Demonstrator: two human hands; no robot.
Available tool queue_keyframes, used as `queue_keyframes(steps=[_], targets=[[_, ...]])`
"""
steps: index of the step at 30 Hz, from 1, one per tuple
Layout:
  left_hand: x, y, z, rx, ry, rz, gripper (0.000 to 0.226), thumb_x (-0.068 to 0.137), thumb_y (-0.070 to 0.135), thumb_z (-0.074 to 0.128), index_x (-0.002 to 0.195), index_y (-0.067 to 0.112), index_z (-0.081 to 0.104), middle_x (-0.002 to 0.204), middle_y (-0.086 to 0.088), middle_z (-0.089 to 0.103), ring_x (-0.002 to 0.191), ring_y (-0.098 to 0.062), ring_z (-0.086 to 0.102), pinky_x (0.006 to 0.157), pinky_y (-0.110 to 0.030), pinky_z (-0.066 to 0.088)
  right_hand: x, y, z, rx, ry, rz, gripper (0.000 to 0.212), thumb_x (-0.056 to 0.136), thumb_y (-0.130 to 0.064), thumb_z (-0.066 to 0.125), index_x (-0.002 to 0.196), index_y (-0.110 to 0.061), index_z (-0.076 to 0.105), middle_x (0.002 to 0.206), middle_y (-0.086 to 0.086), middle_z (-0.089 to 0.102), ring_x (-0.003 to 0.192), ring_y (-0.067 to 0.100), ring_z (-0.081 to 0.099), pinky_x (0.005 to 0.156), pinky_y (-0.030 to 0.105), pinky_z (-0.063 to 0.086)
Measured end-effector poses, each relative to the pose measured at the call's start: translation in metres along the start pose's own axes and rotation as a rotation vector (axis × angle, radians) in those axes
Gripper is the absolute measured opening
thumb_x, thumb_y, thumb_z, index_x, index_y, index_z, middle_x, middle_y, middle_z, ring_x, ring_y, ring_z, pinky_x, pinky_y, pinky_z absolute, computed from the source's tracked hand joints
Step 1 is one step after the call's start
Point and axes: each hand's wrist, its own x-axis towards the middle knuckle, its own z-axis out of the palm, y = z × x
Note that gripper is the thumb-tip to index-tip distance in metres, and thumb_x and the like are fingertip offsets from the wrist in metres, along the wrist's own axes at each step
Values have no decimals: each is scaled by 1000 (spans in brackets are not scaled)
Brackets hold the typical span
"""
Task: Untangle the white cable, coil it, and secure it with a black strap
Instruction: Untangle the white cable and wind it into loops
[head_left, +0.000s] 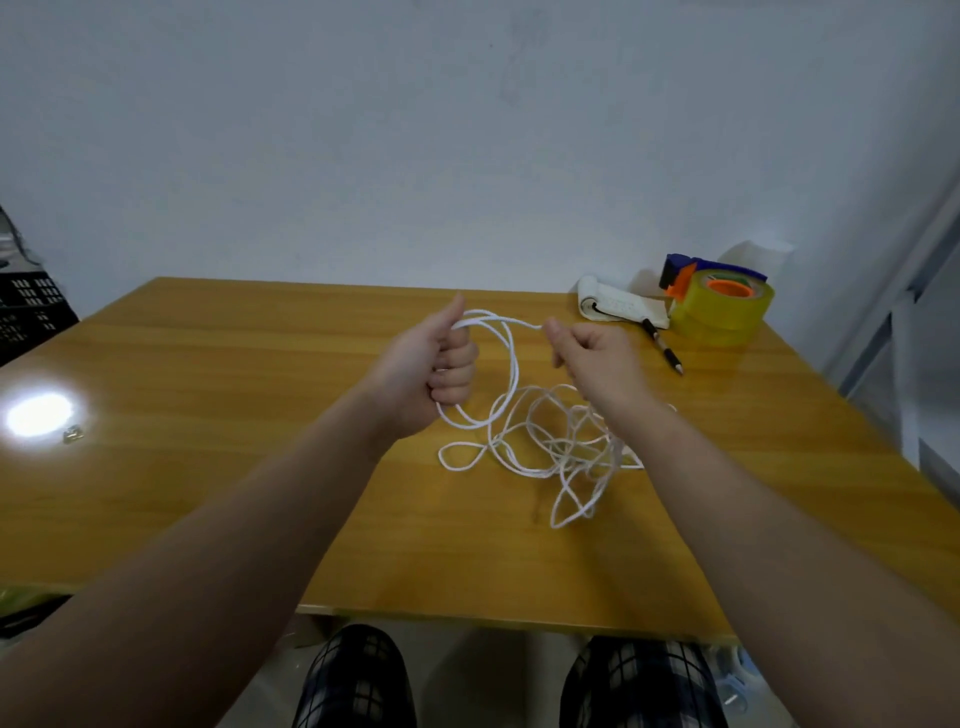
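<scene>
Left hand (436, 364) is gripping finished loops of the white cable (524, 436); right hand (587, 358) is pinching the next stretch (light, limp, snag-prone), feeding from the tangle.

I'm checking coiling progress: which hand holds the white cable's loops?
The left hand: its fist grips the gathered loops of white cable, while the right hand only pinches one strand.

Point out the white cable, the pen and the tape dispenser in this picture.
white cable (514, 364): head view, on the raised loop's right side.
pen (662, 347): head view, mid-barrel.
tape dispenser (722, 317): head view, on the yellowish tape roll.
</scene>
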Motion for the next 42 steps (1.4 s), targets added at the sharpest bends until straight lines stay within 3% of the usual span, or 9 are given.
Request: queue_keyframes(steps=[3, 5, 7, 11, 16, 22, 26, 36, 42], targets=[[-6, -3, 12, -87, -56, 6, 59, 98, 40, 35, 42, 20, 35, 56, 0, 57, 44, -9, 53, 38, -17, 40, 5, 1, -1, -372, 73, 59, 65, 87, -65, 41, 48, -13, 33, 48, 2, 34, 48, 18, 34, 53, 30, 25], [-10, -1, 22, -168, -117, 52, 56, 98, 33, 36, 44, 17, 36, 97, -16, 72, 88, -20, 71, 69, -32, 60, 3, -1, -1, -665, -37, 97, 68, 88, -70, 26, 49, -16, 40, 51, 0, 44, 52, 20, 44, 51, 29, 28], [-11, 3, 27, -204, -155, 96, 52, 99, 30, 35, 49, 16, 37, 124, -23, 61, 120, -27, 57, 92, -47, 52, -1, 3, 0, -853, -208, 20, 63, 92, -64, 22, 56, -18, 45, 59, 0, 50, 62, 22, 50, 54, 30, 31], [1, 16, 16, -212, 84, 271, 43, 102, 28, 32, 62, 16, 34, 125, -18, 59, 133, -26, 45, 104, -48, 40, -6, 17, -11, -912, -365, -106, 21, 99, -36, 36, 98, -22, 52, 95, 3, 63, 81, 21, 55, 66, 35, 43], [15, 19, -18, -189, 226, 401, 40, 104, 31, 29, 68, 15, 37, 138, -10, 46, 142, -19, 29, 112, -56, 26, -23, 31, -35, -718, -447, -201, 39, 99, -35, 41, 137, -39, 40, 116, -4, 60, 104, 19, 57, 81, 37, 48], [24, -2, 17, -34, 111, 270, 33, 102, 37, 33, 83, 16, 50, 121, -13, 38, 102, -21, 50, 108, -64, 27, -23, 25, -9, -1207, -500, -348, 24, 92, -14, 42, 99, -34, 55, 88, -5, 60, 95, 23, 59, 73, 32, 29], [28, -10, 38, 17, 46, 253, 37, 101, 38, 31, 81, 16, 52, 148, 5, 28, 146, -26, 12, 101, -60, 36, -29, 8, 5, -1251, -651, -477, 34, 97, -22, 39, 125, -33, 55, 105, 0, 63, 101, 22, 57, 84, 36, 36], [45, -26, 24, 439, 122, 126, 39, 101, 41, 34, 73, 20, 53, 127, -2, 53, 117, -16, 44, 76, -35, 39, -29, -1, -16, -1145, -637, -517, 32, 100, -33, 38, 129, -35, 52, 108, -4, 67, 105, 21, 56, 93, 37, 32], [38, -34, 22, 678, 2, 103, 37, 101, 35, 38, 74, 15, 53, 78, -1, 57, 78, -18, 47, 67, -31, 33, -20, 2, -20, -1019, -413, -555, 34, 91, -49, 49, 68, -24, 51, 66, -7, 50, 75, 21, 56, 73, 35, 36]])
